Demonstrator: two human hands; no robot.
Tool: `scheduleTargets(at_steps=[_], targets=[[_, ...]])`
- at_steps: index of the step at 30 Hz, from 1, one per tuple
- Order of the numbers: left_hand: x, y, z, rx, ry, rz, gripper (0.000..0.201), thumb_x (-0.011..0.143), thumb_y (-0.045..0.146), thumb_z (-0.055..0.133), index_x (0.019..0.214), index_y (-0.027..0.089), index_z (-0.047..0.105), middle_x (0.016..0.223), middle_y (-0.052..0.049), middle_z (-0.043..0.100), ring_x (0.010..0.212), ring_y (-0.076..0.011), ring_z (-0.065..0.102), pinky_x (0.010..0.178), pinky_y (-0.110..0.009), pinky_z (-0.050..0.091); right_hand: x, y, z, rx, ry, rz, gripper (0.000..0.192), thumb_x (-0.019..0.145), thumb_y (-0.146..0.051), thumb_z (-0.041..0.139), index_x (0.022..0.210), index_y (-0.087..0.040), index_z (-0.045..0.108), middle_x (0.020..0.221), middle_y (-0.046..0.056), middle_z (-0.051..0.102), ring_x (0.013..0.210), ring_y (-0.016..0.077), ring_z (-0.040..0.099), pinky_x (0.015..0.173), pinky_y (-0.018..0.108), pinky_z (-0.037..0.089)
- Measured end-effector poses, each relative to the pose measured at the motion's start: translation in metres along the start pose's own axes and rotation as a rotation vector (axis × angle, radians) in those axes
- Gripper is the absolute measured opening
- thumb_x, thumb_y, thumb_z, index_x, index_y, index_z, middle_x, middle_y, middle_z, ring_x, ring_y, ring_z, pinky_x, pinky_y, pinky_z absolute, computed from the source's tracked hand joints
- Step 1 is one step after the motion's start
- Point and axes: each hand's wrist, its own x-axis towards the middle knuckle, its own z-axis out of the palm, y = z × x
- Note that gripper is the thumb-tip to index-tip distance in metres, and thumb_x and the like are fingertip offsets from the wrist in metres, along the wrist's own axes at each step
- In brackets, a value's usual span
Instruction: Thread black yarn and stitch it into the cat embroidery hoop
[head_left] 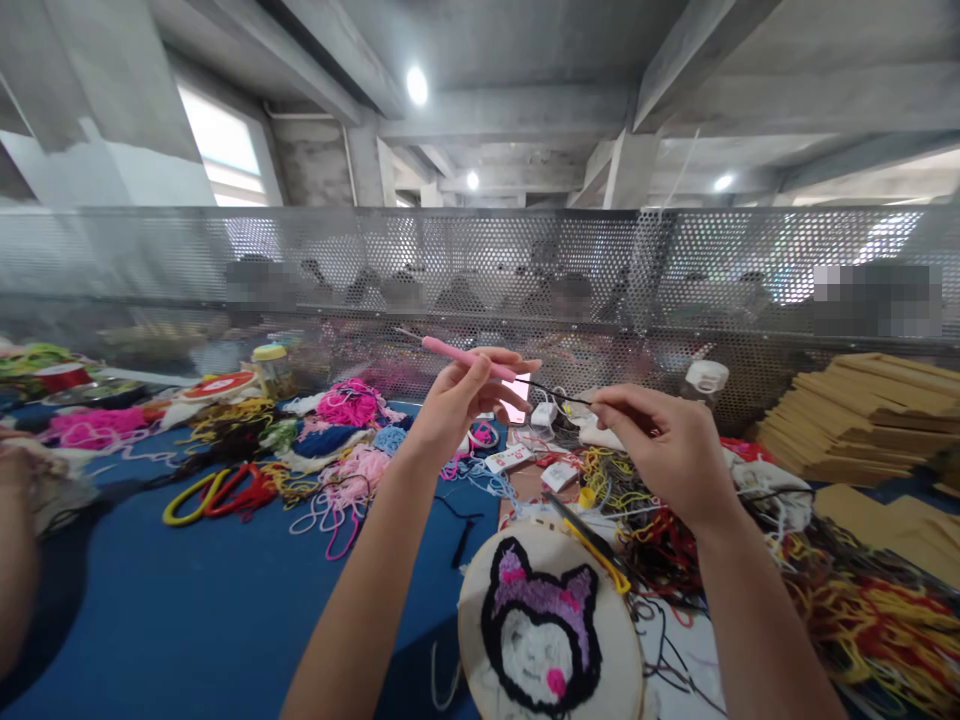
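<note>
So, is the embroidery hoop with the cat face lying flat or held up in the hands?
Lying flat. The embroidery hoop rests on the table, face up; both hands are raised above it, the left hand holding the pink punch needle.

The hoop (551, 625) is cut off by the bottom edge, the wood stack (862, 415) by the right edge, and the people (457, 295) behind the mesh screen (150, 260) are blurred.

A pink-handled punch needle (459, 356) is held raised and nearly level; a black yarn strand (555, 394) is stretched taut from its right end.
</note>
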Motion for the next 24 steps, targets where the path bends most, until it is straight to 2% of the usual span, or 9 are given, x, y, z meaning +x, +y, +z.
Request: scheduleTargets(at_steps=[3, 9, 14, 21, 24], targets=[[-0.0013, 0.0026, 0.0011, 0.025, -0.02, 0.009, 0.027, 0.086, 0.04, 0.046, 0.095, 0.018, 0.059, 0.105, -0.01, 0.065, 0.064, -0.013, 0.065, 0.048, -0.02, 0.049, 0.0001, -0.0003, -0.0006, -0.026, 0.01, -0.011, 0.014, 0.081, -0.022, 0.052, 0.082, -0.021, 0.066, 0.073, 0.0, 0.066, 0.064, 0.0125, 0.06, 0.063, 0.023, 0.045], [-0.0032, 0.0099, 0.0061, 0.144, 0.019, 0.027, 0.026, 0.085, 0.04, 0.048, 0.093, 0.019, 0.06, 0.106, -0.009, 0.065, 0.066, -0.0131, 0.066, 0.05, -0.02, 0.049, 0.0002, 0.0009, -0.0079, -0.101, 0.065, -0.029, 0.014, 0.081, -0.02, 0.051, 0.079, -0.02, 0.065, 0.073, 0.001, 0.066, 0.065, 0.0132, 0.059, 0.06, 0.023, 0.043], [-0.0024, 0.0081, 0.0076, 0.116, -0.032, 0.008, 0.028, 0.085, 0.041, 0.047, 0.095, 0.018, 0.059, 0.111, -0.011, 0.063, 0.066, -0.0138, 0.066, 0.049, -0.02, 0.049, -0.0001, -0.0009, -0.007, -0.091, 0.047, -0.033, 0.012, 0.081, -0.019, 0.053, 0.08, -0.02, 0.065, 0.074, 0.0, 0.066, 0.065, 0.0127, 0.059, 0.06, 0.022, 0.043], [-0.0025, 0.0082, 0.0025, 0.06, 0.057, 0.057, 0.028, 0.087, 0.04, 0.044, 0.093, 0.018, 0.061, 0.101, -0.008, 0.067, 0.065, -0.0114, 0.065, 0.049, -0.018, 0.048, -0.0011, -0.0069, -0.0034, -0.027, 0.008, -0.052, 0.012, 0.081, -0.019, 0.054, 0.081, -0.021, 0.065, 0.078, -0.001, 0.068, 0.069, 0.0126, 0.061, 0.065, 0.023, 0.045], [-0.003, 0.0097, 0.0026, 0.079, 0.017, 0.022, 0.028, 0.086, 0.041, 0.046, 0.093, 0.019, 0.061, 0.102, -0.008, 0.067, 0.066, -0.0123, 0.066, 0.05, -0.019, 0.049, -0.0014, -0.0079, -0.0045, -0.039, 0.009, -0.056, 0.013, 0.081, -0.019, 0.053, 0.081, -0.021, 0.065, 0.077, -0.001, 0.068, 0.067, 0.0129, 0.061, 0.064, 0.023, 0.046]])
